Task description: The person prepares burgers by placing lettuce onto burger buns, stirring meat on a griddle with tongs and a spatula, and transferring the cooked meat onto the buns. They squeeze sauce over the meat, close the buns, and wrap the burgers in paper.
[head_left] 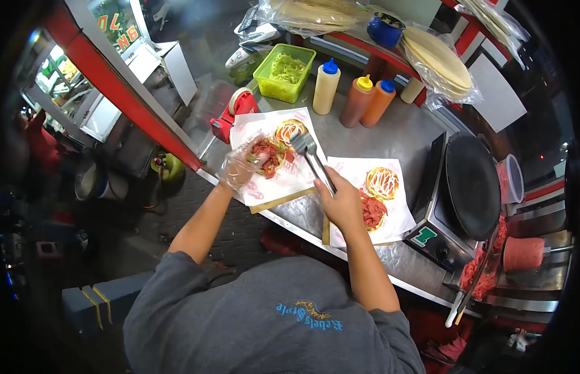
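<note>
My left hand (241,164), in a clear plastic glove, grips the left edge of a bread round topped with shredded meat and lettuce (271,157); its fingertips are partly blurred. Metal tongs (315,161) are in my right hand (341,201), fingers wrapped around the handles. The tong tips hover over or touch a sauced bread round (291,131) just above the meat; I cannot tell which. Both rounds lie on a white printed paper sheet (258,194). On a second sheet (340,171) at the right are a sauce-striped round (383,183) and a meat-covered one (372,210), partly behind my right hand.
Behind the sheets stand a green tub of shredded lettuce (287,73), a red tape dispenser (227,118) and several squeeze bottles (357,101). A round black griddle (472,186) is at the right, beside a meat cone (523,254) and a knife (453,310). Bagged flatbreads (436,61) rest on the shelf.
</note>
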Demonstrator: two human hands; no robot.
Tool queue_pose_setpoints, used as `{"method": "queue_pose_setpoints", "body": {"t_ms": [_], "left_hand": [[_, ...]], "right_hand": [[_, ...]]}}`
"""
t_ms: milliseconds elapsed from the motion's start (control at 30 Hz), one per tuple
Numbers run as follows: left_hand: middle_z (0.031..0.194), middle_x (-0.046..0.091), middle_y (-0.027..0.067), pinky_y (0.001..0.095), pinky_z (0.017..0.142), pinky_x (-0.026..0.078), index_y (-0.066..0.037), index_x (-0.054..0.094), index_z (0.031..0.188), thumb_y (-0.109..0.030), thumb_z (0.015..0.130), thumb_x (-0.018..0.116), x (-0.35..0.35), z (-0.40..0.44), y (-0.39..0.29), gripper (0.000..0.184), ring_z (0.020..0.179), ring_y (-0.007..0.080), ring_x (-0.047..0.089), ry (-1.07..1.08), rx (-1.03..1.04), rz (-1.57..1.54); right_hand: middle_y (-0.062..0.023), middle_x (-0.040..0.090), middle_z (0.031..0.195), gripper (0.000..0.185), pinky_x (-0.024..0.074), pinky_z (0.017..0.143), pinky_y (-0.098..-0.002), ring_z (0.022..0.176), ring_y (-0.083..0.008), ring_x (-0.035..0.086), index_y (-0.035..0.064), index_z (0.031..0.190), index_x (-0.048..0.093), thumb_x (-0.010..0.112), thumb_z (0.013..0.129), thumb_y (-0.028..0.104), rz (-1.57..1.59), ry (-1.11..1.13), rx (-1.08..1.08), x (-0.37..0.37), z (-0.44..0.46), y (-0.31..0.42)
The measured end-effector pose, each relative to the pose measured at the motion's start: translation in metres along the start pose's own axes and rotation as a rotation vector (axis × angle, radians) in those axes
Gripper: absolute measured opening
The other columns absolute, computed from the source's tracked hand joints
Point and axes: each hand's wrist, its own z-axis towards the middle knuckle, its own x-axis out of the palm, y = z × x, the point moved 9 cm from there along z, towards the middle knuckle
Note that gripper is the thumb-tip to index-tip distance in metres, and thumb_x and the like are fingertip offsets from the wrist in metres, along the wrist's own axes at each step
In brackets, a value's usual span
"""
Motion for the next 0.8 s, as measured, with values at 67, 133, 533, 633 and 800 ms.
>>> {"method": "queue_pose_setpoints", "body": {"t_ms": [67,133,533,633,800], "left_hand": [[0.136,0.067,0.0123,0.0347,0.110,0.047,-0.001,0.055,0.145,-0.015,0.103,0.066,-0.006,-0.004,0.022,0.046,0.127,0.0198,0.062,-0.053,-0.178,-0.141],[0.132,0.069,0.0103,0.0326,0.107,0.048,-0.001,0.053,0.147,-0.011,0.105,0.062,-0.005,-0.006,0.030,0.044,0.123,0.0155,0.062,-0.116,-0.152,-0.348],[0.137,0.065,0.0107,0.0308,0.106,0.050,0.000,0.051,0.147,-0.008,0.104,0.062,0.007,-0.013,0.045,0.045,0.125,0.0156,0.060,-0.018,-0.270,-0.472],[0.129,0.070,0.0128,0.0320,0.098,0.055,-0.001,0.057,0.144,-0.014,0.099,0.072,0.003,-0.011,0.040,0.049,0.111,0.0134,0.065,-0.110,-0.278,-0.546],[0.132,0.069,0.0150,0.0347,0.102,0.053,-0.001,0.056,0.145,-0.019,0.094,0.077,-0.008,-0.002,0.019,0.058,0.119,0.0205,0.066,-0.035,-0.097,-0.057]], "right_hand": [[-0.0208,0.072,0.105,0.053,0.0556,0.083,-0.0467,0.097,-0.0372,0.071,0.0059,0.139,0.060,0.067,0.096,0.037,-0.114,0.065,0.024,0.000,-0.016,-0.009],[-0.0195,0.071,0.103,0.053,0.0558,0.082,-0.0474,0.096,-0.0372,0.071,0.0062,0.139,0.060,0.067,0.096,0.037,-0.159,0.213,0.152,0.000,-0.027,-0.007],[-0.0140,0.071,0.093,0.042,0.0545,0.077,-0.0468,0.087,-0.0351,0.070,0.0154,0.134,0.067,0.067,0.096,0.032,-0.266,0.179,0.074,0.000,-0.005,0.010],[-0.0144,0.071,0.094,0.043,0.0546,0.076,-0.0452,0.085,-0.0357,0.070,0.0139,0.134,0.068,0.069,0.095,0.033,-0.259,0.210,0.039,-0.001,0.012,0.042],[-0.0159,0.072,0.099,0.046,0.0560,0.078,-0.0416,0.088,-0.0351,0.071,0.0091,0.134,0.066,0.072,0.094,0.030,-0.230,0.244,0.050,0.009,0.018,0.062]]}}
